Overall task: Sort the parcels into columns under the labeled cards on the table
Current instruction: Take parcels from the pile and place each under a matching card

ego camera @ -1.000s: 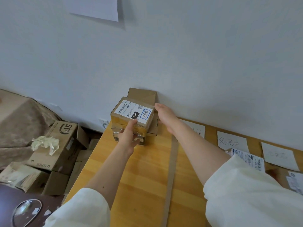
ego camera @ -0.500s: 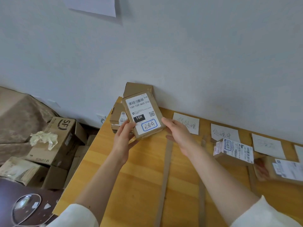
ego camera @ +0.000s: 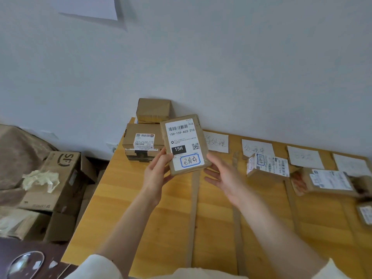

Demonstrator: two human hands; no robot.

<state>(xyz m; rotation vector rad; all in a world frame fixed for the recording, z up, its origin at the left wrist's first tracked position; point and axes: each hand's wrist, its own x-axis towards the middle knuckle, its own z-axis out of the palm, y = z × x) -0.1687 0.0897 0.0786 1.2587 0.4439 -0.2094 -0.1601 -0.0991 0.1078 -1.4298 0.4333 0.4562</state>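
Note:
A flat brown parcel (ego camera: 184, 143) with a white label reading 15H and a blue-boxed handwritten mark is held tilted up above the wooden table (ego camera: 124, 208). My left hand (ego camera: 156, 174) grips its lower left edge, thumb on the label side. My right hand (ego camera: 223, 178) is under its lower right corner, fingers spread and relaxed. Handwritten cards lie along the wall: one (ego camera: 217, 142) just right of the parcel, another (ego camera: 257, 148) and a third (ego camera: 304, 157) further right. A stack of unsorted parcels (ego camera: 143, 141) stands at the table's far left corner.
Sorted parcels sit under the cards on the right: a small labelled box (ego camera: 267, 165) and a flat one (ego camera: 328, 181). Brown tape strips (ego camera: 194, 208) divide the table into columns. Cardboard boxes (ego camera: 60, 178) pile on the floor to the left.
Both hands lifted the 15H parcel off the corner stack, brought it toward me and tilted its label up. The view has swung right, showing more cards and parcels.

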